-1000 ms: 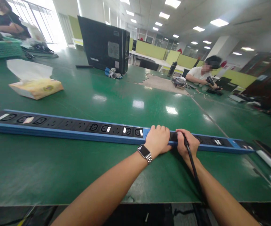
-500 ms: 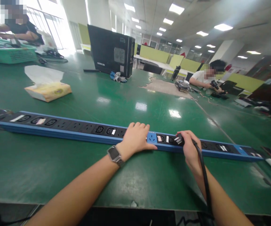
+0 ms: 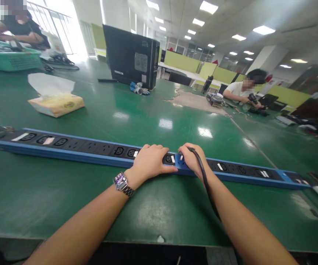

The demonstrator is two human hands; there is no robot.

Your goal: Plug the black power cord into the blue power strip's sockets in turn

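Note:
A long blue-and-black power strip lies across the table, with several sockets along its top. My left hand is closed over the strip near its middle, thumb along the front side and fingers over the far edge. My right hand pinches a black power plug just above the blue socket. A pale pin of the plug shows; most of its body is hidden by the fingers. Its black cable runs back over my right wrist and down past the forearm.
A tissue pack lies behind the strip on the green table. Farther back stand a black computer case, blue-and-white gloves and a green basket. One person sits at the back left, another at the right.
My right hand has moved left along the strip with the plug, from black sockets to the blue one. My left hand has shifted slightly left, uncovering a socket beside the blue one.

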